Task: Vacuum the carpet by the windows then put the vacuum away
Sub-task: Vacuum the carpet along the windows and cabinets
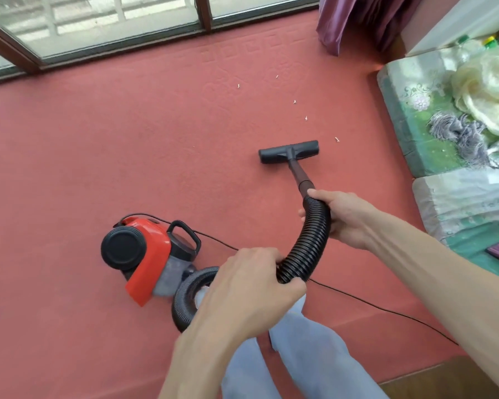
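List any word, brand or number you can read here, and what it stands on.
None can be read.
The red vacuum body shows no brand or label in this view.
The floor nozzle and hose are plain black.
Any labels on the bottles at upper right are too blurred to read.

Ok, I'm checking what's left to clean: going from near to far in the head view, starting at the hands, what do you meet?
Left hand → right hand higher up the hose → floor nozzle → white scraps on the carpet → window frame.
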`<state>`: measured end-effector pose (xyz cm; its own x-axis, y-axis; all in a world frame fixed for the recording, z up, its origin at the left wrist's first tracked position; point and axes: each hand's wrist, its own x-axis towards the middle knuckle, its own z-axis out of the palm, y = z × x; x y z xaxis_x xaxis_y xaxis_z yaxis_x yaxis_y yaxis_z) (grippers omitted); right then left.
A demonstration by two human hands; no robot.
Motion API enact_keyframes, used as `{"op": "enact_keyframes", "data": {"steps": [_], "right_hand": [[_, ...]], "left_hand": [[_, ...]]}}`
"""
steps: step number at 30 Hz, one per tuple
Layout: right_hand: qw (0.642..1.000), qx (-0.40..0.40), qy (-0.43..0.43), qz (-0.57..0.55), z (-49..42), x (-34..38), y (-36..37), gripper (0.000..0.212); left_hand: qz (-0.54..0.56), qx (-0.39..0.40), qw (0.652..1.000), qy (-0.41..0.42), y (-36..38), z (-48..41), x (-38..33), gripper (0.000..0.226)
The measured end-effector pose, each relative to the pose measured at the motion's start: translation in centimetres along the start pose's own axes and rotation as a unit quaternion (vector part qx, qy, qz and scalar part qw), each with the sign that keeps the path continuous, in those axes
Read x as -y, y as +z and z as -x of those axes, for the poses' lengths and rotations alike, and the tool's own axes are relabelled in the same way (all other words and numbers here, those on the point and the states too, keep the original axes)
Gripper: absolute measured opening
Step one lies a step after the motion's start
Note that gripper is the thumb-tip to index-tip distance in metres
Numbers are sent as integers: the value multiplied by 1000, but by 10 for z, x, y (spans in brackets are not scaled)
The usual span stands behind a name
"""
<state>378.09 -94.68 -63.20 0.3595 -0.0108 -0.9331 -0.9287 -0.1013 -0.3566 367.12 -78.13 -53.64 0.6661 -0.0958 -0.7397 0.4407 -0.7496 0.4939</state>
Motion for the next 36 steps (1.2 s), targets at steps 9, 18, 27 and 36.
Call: {"op": "enact_keyframes", "data": {"steps": [9, 18, 27, 36], "right_hand": [[998, 31, 37, 29, -21, -1, 36, 34], [993, 30, -12, 115, -68, 65, 72, 35], [987, 7, -3, 163, -84, 153, 106, 25], [985, -18, -55, 163, -130, 201, 144, 22]], "left_hand": [[-4, 12, 1000, -24, -32, -11, 27, 39], [66, 10, 998, -22, -79, -58, 43, 36], [145, 43, 989, 1, -165, -113, 55, 30], [191, -38, 980, -37, -175, -171, 65, 33]]}}
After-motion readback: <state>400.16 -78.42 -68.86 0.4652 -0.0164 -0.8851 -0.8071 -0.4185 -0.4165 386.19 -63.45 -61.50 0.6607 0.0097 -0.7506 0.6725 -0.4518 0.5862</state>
